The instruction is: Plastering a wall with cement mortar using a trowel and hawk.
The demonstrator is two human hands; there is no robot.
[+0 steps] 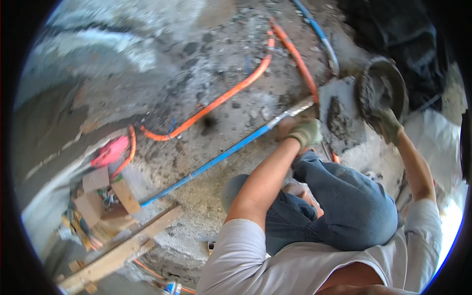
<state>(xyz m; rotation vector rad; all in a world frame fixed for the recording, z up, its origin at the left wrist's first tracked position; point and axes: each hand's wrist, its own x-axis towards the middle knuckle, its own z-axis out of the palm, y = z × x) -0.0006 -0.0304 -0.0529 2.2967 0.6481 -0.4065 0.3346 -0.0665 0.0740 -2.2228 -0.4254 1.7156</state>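
Note:
My left hand [306, 132], in a pale green work glove, is closed in front of my knee, near the end of a blue pipe wrapped in silvery tape [291, 112]. A narrow dark edge rises beside its fingers; what it grips I cannot make out. On the right, my right hand [389, 126], gloved the same way, grips the near rim of a round, mortar-smeared bucket [400, 88]. The bucket is tilted, with grey wet mortar [381, 89] inside. Between my hands, a heap of wet mortar [339, 119] lies on a pale grey slab [355, 132].
Orange corrugated conduits [226, 104] curve across the rough floor. Another blue pipe [317, 29] lies at the top. An open cardboard box [91, 206], a pink bag [110, 151] and a wooden plank [123, 246] are at left. Black sheeting [403, 34] lies at far right.

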